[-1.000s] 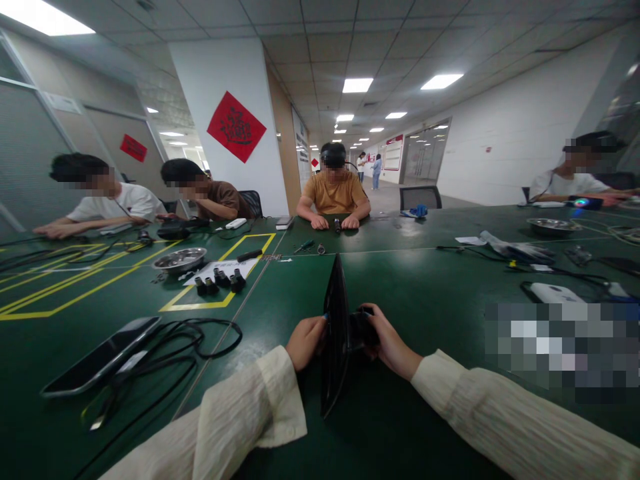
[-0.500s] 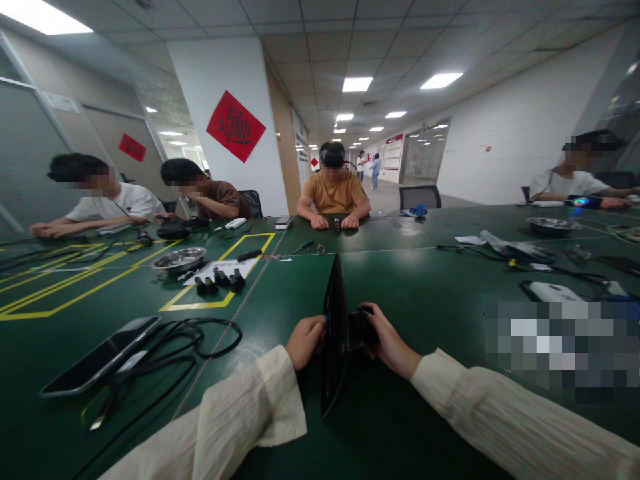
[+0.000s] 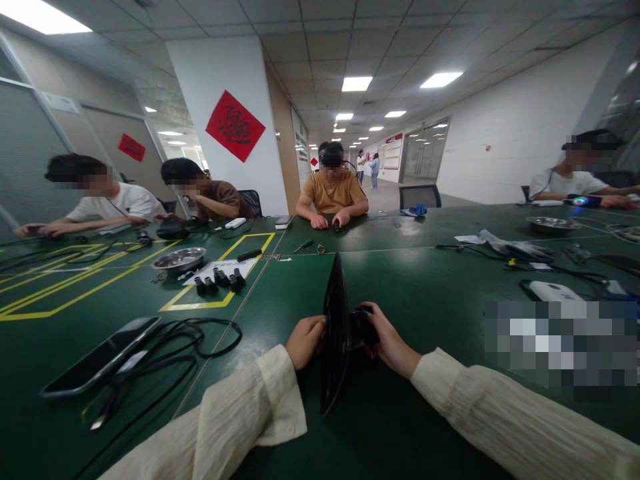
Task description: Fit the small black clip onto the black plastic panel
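A thin black panel (image 3: 335,313) stands on edge on the green table (image 3: 430,293), seen edge-on, with a small dark part (image 3: 361,328) on its right side. My left hand (image 3: 306,341) is curled against the panel's left face, fingers closed on it. My right hand (image 3: 386,340) wraps round the small dark part on the panel's right side. Both arms wear cream ribbed sleeves.
A phone (image 3: 100,357) and black cables (image 3: 175,340) lie at my left. Farther left are a metal bowl (image 3: 179,259) and small black parts (image 3: 220,280) in a yellow-taped square. A white device (image 3: 553,291) and cables lie at right. Several people sit round the table.
My hands and the panel have stayed put. The person opposite in the orange shirt has shifted their hands slightly.
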`<state>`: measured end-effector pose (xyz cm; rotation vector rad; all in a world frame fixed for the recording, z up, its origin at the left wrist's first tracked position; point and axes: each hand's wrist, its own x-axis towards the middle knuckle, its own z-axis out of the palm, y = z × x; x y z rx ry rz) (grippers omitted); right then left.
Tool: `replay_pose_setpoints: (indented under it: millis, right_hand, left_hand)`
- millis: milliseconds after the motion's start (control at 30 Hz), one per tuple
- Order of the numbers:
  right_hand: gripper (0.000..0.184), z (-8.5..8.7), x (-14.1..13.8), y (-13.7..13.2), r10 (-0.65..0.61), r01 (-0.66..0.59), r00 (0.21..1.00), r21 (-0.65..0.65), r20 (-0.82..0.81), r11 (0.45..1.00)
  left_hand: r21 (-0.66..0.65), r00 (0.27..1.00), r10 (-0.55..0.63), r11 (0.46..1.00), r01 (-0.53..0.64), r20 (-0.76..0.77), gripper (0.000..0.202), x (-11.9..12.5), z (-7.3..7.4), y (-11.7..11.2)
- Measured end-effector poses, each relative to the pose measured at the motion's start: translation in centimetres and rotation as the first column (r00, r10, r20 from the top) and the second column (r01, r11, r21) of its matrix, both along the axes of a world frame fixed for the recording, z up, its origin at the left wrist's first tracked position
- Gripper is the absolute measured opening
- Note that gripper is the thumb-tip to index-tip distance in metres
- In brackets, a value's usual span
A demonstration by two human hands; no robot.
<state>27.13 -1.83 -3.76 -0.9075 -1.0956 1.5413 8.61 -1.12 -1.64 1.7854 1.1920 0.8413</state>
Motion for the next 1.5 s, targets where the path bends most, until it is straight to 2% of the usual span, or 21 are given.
replay_pose_setpoints:
  millis: [167,433,633,1033,1267,1500]
  right_hand:
    - [0.03,-0.2,0.1,0.1,0.032,-0.032,0.999,0.012,-0.004,0.999]
    - [0.034,-0.6,0.2,0.2,0.035,-0.035,0.999,0.016,-0.012,0.999]
    - [0.03,-0.5,0.3,0.2,0.041,-0.04,0.999,0.025,-0.02,0.999]
    - [0.029,-0.3,0.1,0.2,0.014,-0.014,1.0,0.019,-0.004,1.0]
    - [0.031,-0.4,0.2,0.2,0.036,-0.035,0.999,0.021,-0.015,0.999]
    - [0.033,-0.8,0.3,0.4,0.037,-0.037,0.999,0.023,0.006,0.999]
  left_hand:
    - [-0.002,0.999,0.037,0.999,-0.037,0.031,0.049,0.0,-0.2,-0.1]
    - [0.069,1.0,0.006,0.998,-0.006,0.0,0.046,0.0,0.2,-0.1]
    - [0.005,0.999,0.035,0.999,-0.036,0.032,0.047,0.1,0.1,-0.2]
    - [0.063,1.0,0.013,0.998,-0.013,0.004,0.038,0.1,0.7,-0.3]
    - [0.009,0.999,0.038,0.999,-0.038,0.019,0.049,0.3,0.4,-0.3]
    - [0.015,1.0,0.006,1.0,-0.006,0.021,0.044,0.3,0.8,-0.4]
